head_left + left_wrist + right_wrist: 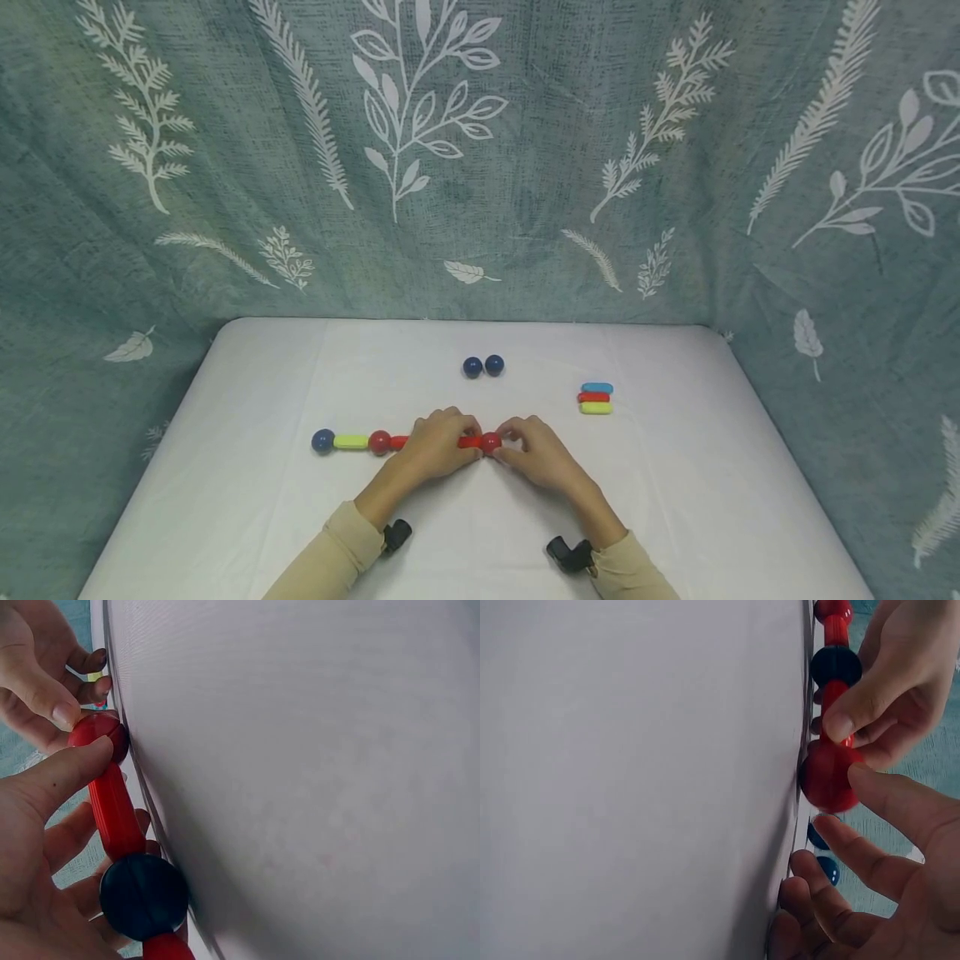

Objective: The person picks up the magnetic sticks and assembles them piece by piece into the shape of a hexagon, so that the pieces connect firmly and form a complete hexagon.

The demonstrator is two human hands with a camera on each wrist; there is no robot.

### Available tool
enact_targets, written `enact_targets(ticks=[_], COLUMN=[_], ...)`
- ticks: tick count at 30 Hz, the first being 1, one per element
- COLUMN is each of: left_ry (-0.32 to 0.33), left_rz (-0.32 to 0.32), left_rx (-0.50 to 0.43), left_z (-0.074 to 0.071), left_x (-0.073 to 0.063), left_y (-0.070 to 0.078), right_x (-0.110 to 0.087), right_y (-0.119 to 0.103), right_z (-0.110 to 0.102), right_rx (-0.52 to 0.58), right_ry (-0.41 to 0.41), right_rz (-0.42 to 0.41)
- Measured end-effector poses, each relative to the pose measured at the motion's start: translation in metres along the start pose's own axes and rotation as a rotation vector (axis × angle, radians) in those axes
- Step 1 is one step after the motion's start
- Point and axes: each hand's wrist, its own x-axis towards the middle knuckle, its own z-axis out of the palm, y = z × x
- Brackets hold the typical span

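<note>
A chain of rods and balls lies across the white table. From the left come a blue ball (323,442), a yellow-green rod (351,442), a red ball (380,442), a red rod (399,442), a dark blue ball (144,897), another red rod (116,814) and an end red ball (491,442). My left hand (442,442) grips the last red rod, its thumb reaching the end ball. In the head view it covers the dark blue ball. The thumb and index finger of my right hand (543,454) hold that end ball from the right.
Two blue balls (472,367) stand farther back on the table (675,500). At the right, a blue rod (597,388), a red rod (594,397) and a yellow-green rod (596,408) lie side by side. A patterned green curtain (525,167) hangs behind.
</note>
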Motion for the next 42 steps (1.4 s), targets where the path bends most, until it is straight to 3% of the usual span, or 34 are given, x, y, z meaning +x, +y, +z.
enact_targets(ticks=[9, 18, 22, 29, 42], left_ry=[-0.004, 0.007, 0.006, -0.002, 0.004], left_rz=[-0.003, 0.0, -0.005, -0.008, -0.005], left_rx=[-0.018, -0.02, -0.022, -0.022, -0.01], left_z=[0.002, 0.003, 0.003, 0.003, 0.004], left_x=[-0.001, -0.001, -0.002, -0.001, 0.002], left_y=[-0.003, -0.004, -0.002, -0.002, -0.004], right_x=[-0.008, -0.014, -0.014, -0.013, -0.01], right_y=[0.019, 0.062, 0.075, 0.09, 0.096], right_z=[-0.022, -0.059, -0.076, -0.091, -0.093], right_rx=[0.043, 0.004, -0.023, -0.04, -0.08], right_ry=[0.114, 0.274, 0.323, 0.318, 0.257], right_rz=[0.075, 0.02, 0.034, 0.147, 0.232])
